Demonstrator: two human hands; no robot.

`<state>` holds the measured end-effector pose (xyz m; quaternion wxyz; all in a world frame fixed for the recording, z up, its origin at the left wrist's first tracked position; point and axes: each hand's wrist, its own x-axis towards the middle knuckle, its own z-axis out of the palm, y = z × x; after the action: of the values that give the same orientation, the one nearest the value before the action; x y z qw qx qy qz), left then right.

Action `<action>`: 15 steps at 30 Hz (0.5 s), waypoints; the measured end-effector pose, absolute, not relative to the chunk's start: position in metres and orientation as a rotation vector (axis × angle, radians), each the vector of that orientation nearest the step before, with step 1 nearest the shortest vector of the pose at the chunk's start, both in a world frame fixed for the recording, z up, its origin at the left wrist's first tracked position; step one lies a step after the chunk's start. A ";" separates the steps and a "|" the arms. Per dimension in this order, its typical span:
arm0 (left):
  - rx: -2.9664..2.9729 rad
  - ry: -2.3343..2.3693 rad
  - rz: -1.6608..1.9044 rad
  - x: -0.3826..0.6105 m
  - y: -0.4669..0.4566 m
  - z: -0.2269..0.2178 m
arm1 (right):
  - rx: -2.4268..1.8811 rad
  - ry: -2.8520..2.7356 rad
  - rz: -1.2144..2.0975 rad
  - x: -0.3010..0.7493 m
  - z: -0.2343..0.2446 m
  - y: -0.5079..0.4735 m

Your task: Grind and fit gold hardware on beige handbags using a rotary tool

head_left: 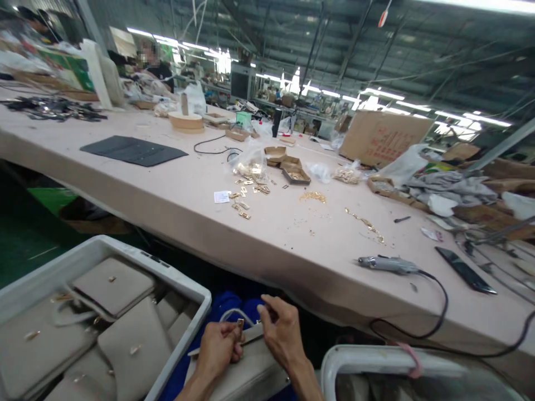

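Observation:
A pale beige handbag [246,376] lies low in front of me, tilted, with a thin light strap [236,313] looping up behind it. My left hand [218,346] is closed over the bag's upper side, pinching a small gold-coloured metal plate [240,323] between thumb and fingers. At the bag's far right edge is my right hand [285,329], its fingers bent and thumb and forefinger tips close together. Whatever those tips may hold is too small to make out. Blue material [228,301] shows beneath and behind the bag.
A white crate [167,270] of similar bags stands left; another white bin [368,359] is at lower right. On the long table [200,206] lie gold metal pieces [244,209], a corded electric screwdriver [388,264], a phone [466,271] and a black sheet [134,150]. A person [161,69] is beyond.

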<state>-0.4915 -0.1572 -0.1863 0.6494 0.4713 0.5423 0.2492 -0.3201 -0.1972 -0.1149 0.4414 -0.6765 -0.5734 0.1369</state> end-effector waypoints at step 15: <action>1.060 1.257 0.593 -0.488 -0.162 -0.174 | -2.433 -0.124 -0.205 -0.014 0.006 -0.194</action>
<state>-0.4883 -0.1619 -0.1736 0.6417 0.4650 0.5517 0.2603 -0.0137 -0.1944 0.0061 0.3414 -0.9354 -0.0477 -0.0788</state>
